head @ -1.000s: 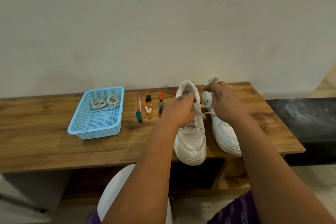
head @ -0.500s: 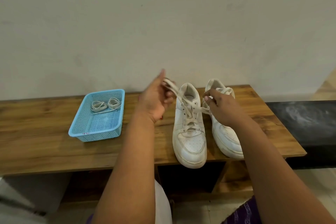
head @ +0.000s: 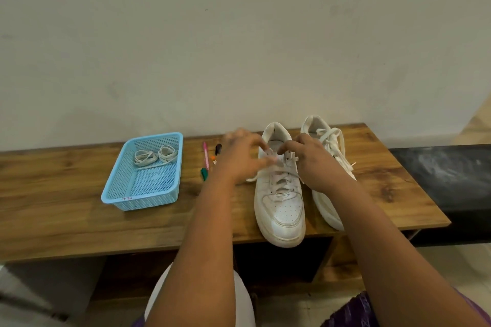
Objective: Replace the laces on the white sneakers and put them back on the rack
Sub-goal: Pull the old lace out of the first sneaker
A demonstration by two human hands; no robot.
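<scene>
A few coloured pens [head: 205, 159] lie together on the wooden surface [head: 66, 199], which stands against a plain pale wall [head: 239, 34].

Left hand [head: 240, 158] motion-blurred; pens [head: 205, 158] half hidden; right sneaker [head: 328, 167] partly hidden.

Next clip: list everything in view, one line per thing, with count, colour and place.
sneakers: 2, white, side by side at the right of the bench, toes toward the camera
basket: 1, light blue, on the bench, left
spare laces: 2 coils, off-white, in the basket's far end
pens: several, mixed colours, between basket and sneakers, partly hidden
bench: 1, brown wood, against the wall
left hand: 1, at the nearer sneaker's upper laces, blurred
right hand: 1, fingers at the same laces
</scene>
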